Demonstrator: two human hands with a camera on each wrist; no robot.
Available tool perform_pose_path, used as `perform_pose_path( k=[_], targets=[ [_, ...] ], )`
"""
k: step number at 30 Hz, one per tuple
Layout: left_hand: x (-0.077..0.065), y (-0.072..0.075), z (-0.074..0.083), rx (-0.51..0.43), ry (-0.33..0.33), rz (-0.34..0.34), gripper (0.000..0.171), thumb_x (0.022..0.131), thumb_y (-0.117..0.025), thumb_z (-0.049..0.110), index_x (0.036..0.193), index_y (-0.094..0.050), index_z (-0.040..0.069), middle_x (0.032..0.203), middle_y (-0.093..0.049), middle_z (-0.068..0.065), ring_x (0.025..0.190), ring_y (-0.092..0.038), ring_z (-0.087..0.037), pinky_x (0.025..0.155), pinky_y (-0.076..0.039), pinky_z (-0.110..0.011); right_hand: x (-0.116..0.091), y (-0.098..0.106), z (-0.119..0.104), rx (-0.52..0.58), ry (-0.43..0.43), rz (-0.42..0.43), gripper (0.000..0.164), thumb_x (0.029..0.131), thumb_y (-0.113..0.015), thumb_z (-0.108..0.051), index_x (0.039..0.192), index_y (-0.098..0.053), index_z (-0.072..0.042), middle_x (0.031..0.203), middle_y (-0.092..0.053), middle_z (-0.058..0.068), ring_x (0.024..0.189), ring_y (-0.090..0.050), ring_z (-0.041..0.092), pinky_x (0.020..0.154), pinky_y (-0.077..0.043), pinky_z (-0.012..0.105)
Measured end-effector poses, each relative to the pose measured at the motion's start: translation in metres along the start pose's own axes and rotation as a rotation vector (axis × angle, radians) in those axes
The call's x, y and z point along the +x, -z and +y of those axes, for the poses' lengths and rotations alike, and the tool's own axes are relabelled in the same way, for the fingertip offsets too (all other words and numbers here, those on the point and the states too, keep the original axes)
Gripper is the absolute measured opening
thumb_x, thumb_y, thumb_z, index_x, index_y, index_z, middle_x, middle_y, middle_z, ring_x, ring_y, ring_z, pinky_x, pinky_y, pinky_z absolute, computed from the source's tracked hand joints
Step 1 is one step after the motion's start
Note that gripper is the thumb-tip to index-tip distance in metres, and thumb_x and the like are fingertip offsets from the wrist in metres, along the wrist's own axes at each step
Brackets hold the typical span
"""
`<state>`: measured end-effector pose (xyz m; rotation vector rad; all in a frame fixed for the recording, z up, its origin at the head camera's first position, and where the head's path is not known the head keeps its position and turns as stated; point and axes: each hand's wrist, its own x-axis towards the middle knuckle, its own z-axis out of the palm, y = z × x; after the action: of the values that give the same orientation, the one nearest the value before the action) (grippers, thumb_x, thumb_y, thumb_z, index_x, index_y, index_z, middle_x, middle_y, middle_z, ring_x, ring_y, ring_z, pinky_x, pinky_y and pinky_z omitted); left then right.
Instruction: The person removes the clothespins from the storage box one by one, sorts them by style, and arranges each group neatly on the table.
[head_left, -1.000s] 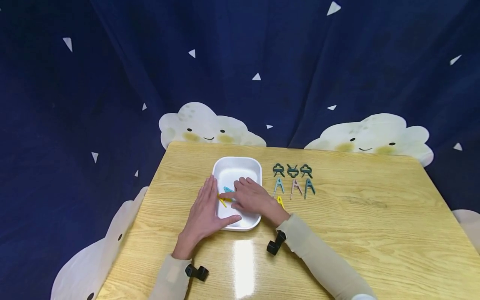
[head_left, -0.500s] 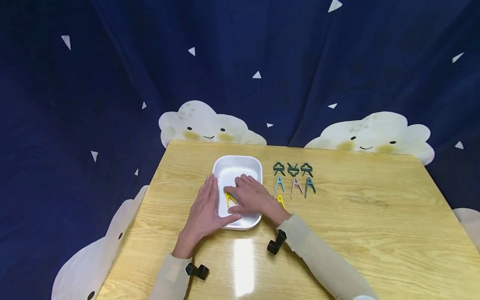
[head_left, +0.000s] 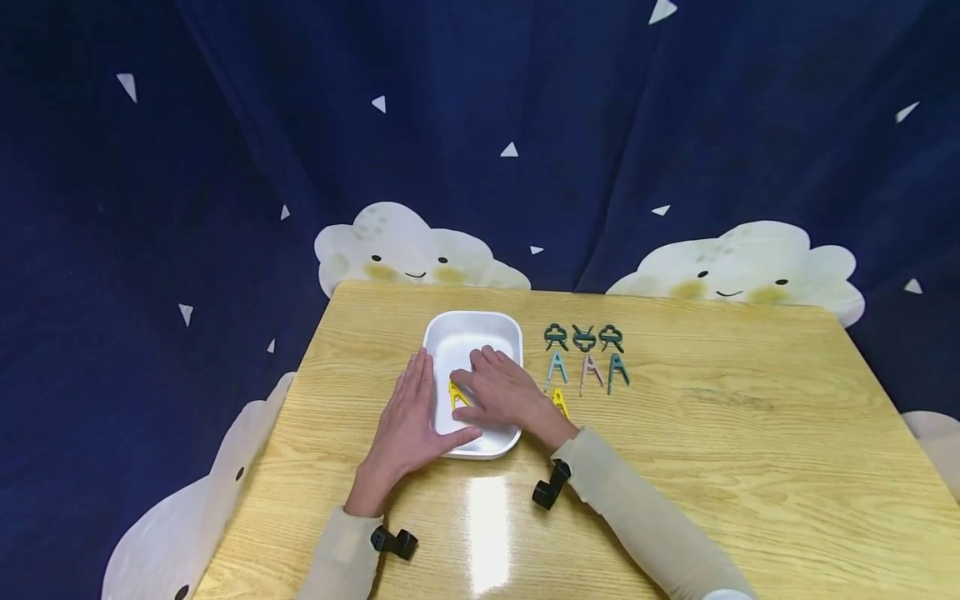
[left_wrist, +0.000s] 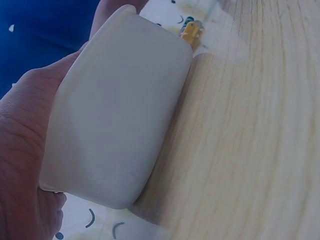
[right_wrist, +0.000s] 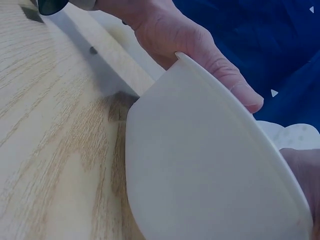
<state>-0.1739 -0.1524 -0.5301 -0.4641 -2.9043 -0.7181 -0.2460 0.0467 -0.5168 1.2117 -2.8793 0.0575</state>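
Observation:
A white plastic tray [head_left: 474, 321] stands on the table, its inside partly covered by my hands. My left hand [head_left: 405, 417] lies with straight fingers along its left wall, the thumb over the front rim. My right hand [head_left: 498, 392] reaches into it from the right. There the index fingertip touches the head of a yellow clothespin [head_left: 457, 395] near the left wall, with the thumb tip close to its legs. Whatever lies under the right palm is hidden. Both wrist views show mainly the outer walls of the tray [left_wrist: 120, 110], with the right thumb [right_wrist: 235, 85] above the rim.
Right of the tray, three dark green clips [head_left: 583, 337] form a row. Below them lie a light blue clothespin [head_left: 556, 369], a pink one [head_left: 591, 372] and a teal one [head_left: 617, 371]. Another yellow clothespin [head_left: 559, 401] sits beside the right wrist.
The yellow clothespin in the tray has shifted right, away from the left wall, and turned under my right index finger. A light blue clothespin seen there before is now hidden. The left hand stays put.

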Motion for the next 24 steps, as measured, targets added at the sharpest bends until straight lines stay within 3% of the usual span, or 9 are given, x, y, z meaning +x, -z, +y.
perform_pose_path(
  k=[10,16,24],
  targets=[
    [0.0003,-0.0006,-0.0008,0.003,-0.025,0.027,0.137,0.078,-0.063,0.087,0.165,-0.010,-0.005,0.175,-0.007,-0.019,0.161,-0.009,-0.034,0.131,-0.015,-0.047,0.0006,-0.0017,0.0001,-0.008,-0.013,0.013,0.055,0.091,-0.069,-0.063,0.131,-0.067,-0.025,0.105,-0.054,0.004,0.097,-0.044,0.022,0.088,-0.044,0.036],
    [0.0013,-0.0003,-0.0007,-0.002,-0.024,0.020,0.138,0.078,-0.063,0.088,0.165,-0.009,-0.004,0.175,-0.005,-0.018,0.162,-0.008,-0.032,0.131,-0.015,-0.047,0.0006,-0.0004,-0.0004,-0.027,-0.018,-0.009,0.061,0.092,-0.066,-0.064,0.142,-0.063,-0.029,0.105,-0.054,0.003,0.096,-0.044,0.021,0.087,-0.044,0.035],
    [0.0000,-0.0004,-0.0007,0.010,-0.025,0.018,0.137,0.078,-0.064,0.087,0.165,-0.009,-0.004,0.175,-0.005,-0.018,0.161,-0.009,-0.034,0.130,-0.017,-0.050,0.0006,-0.0011,-0.0015,-0.050,-0.011,-0.014,0.060,0.093,-0.065,-0.064,0.141,-0.064,-0.029,0.105,-0.054,0.003,0.096,-0.044,0.021,0.085,-0.045,0.035]
  ],
)
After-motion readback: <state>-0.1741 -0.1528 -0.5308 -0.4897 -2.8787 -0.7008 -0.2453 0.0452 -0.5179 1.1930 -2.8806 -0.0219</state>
